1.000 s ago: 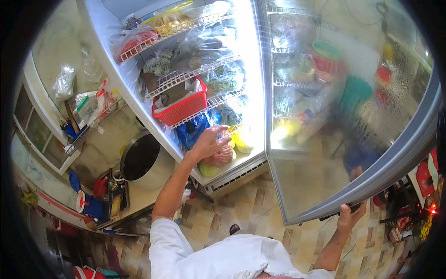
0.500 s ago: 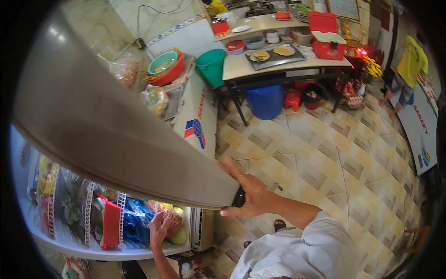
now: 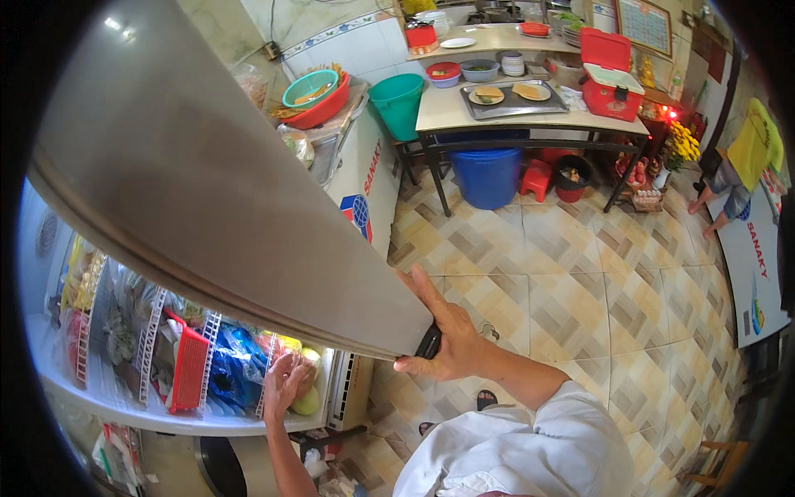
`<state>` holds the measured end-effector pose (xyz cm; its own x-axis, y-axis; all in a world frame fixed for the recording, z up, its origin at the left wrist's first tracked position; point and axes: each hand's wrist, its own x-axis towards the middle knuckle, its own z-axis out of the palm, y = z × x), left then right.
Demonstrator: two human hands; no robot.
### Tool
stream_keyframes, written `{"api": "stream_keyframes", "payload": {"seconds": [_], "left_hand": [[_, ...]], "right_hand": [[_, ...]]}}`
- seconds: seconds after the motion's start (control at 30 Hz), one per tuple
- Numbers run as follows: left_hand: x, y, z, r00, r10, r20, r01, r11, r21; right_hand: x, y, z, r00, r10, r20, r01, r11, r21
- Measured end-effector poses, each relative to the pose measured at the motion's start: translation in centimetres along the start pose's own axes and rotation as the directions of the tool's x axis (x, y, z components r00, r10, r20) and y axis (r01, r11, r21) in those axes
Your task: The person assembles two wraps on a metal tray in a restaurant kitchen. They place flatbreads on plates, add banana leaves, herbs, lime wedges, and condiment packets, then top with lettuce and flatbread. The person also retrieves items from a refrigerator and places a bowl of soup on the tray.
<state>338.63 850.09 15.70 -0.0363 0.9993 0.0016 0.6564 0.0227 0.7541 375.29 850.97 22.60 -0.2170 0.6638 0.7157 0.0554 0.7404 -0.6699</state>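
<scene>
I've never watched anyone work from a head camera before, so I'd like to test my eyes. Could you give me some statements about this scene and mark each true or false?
1. The right hand holds the edge of the fridge door. True.
2. The left hand is on the red basket. False: it is at the pinkish bag of produce; whether it grips it is unclear.
3. A blue barrel stands under the table. True.
4. The red cooler box is closed. False: its lid stands open.
5. A person in a yellow top is at the right. True.
6. The flowers are white. False: they are yellow.
</scene>
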Motion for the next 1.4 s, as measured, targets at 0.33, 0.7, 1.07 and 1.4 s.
{"api": "stream_keyframes", "payload": {"seconds": [0.33, 0.7, 1.07, 1.4], "left_hand": [[1.6, -0.6, 0.4, 0.982, 0.16, -0.096, -0.122, 0.939, 0.321], [-1.3, -3.5, 3.4, 0.992, -0.122, 0.02, 0.118, 0.985, 0.124], [-0.5, -4.1, 2.1, 0.987, -0.16, 0.016, 0.157, 0.979, 0.132], [0.5, -4.1, 0.5, 0.995, -0.1, -0.018, 0.101, 0.981, 0.166]], "right_hand": [[-2.8, -0.6, 1.6, 0.92, 0.353, -0.172, -0.332, 0.933, 0.141], [-2.4, -0.5, 2.0, 0.903, 0.184, -0.387, -0.15, 0.982, 0.116], [-1.1, -0.4, 1.7, 0.934, 0.131, -0.331, -0.129, 0.991, 0.028], [-1.6, -0.5, 1.5, 0.889, 0.28, -0.362, -0.245, 0.959, 0.14]]}}
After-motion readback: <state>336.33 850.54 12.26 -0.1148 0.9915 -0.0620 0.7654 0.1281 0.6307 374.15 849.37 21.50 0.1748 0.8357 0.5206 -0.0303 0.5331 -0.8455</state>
